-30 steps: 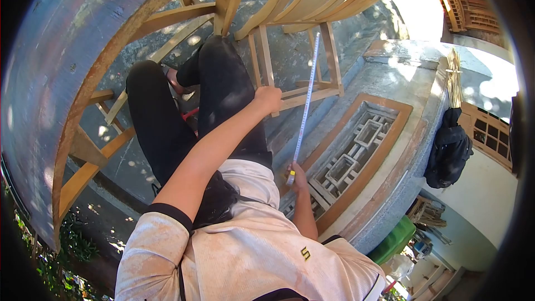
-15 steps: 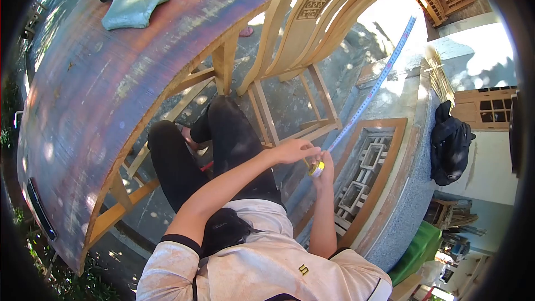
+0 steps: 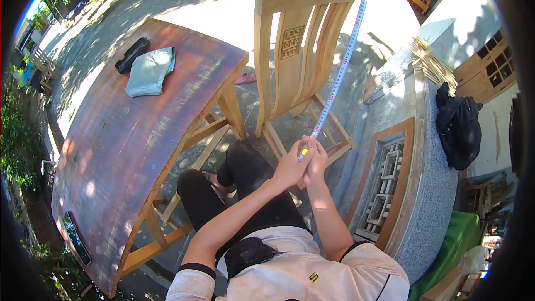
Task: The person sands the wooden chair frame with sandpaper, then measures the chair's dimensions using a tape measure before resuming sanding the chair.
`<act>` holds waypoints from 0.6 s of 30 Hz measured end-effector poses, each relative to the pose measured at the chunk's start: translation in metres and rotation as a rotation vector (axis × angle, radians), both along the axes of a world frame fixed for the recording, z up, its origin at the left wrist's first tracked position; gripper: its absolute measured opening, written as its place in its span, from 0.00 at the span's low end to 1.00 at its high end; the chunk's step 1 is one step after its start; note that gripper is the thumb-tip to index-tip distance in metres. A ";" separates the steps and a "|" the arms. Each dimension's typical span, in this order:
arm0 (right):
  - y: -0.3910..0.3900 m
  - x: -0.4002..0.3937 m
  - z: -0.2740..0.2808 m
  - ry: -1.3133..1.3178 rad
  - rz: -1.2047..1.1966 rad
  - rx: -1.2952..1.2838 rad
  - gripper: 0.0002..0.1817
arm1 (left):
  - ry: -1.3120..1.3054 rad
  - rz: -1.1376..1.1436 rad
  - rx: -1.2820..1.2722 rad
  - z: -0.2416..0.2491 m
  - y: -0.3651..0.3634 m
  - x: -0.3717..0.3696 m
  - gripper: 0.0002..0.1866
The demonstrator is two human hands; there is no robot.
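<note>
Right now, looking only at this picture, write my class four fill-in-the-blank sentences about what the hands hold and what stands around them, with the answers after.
1. Both hands, left hand and right hand, are closed on a yellow tape ____.
2. The tape blade runs up beside the back of a wooden ____.
3. On the table a grey cloth lies next to a ____ case.
4. A black ____ hangs on the stone wall.

Answers: measure; chair; black; bag

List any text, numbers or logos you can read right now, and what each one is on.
"S": yellow logo on the shirt.
Tape measure, held in both hands: scale marks show, numbers too small to read.
Chair: carved square fret pattern on the back, no lettering.
Nothing else is readable.
</note>
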State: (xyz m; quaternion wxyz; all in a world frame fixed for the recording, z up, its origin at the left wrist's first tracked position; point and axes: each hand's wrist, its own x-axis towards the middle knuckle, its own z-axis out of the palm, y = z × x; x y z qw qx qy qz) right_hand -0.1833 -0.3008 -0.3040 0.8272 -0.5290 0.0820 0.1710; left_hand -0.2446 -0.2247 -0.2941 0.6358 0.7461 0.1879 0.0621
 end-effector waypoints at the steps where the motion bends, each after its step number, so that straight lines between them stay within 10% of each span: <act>1: -0.001 -0.001 -0.002 -0.014 -0.009 -0.042 0.16 | 0.015 -0.027 -0.012 -0.001 0.003 -0.001 0.34; 18: -0.011 0.021 0.019 -0.332 0.179 -0.302 0.08 | 0.092 -0.020 -0.076 0.023 0.019 -0.019 0.23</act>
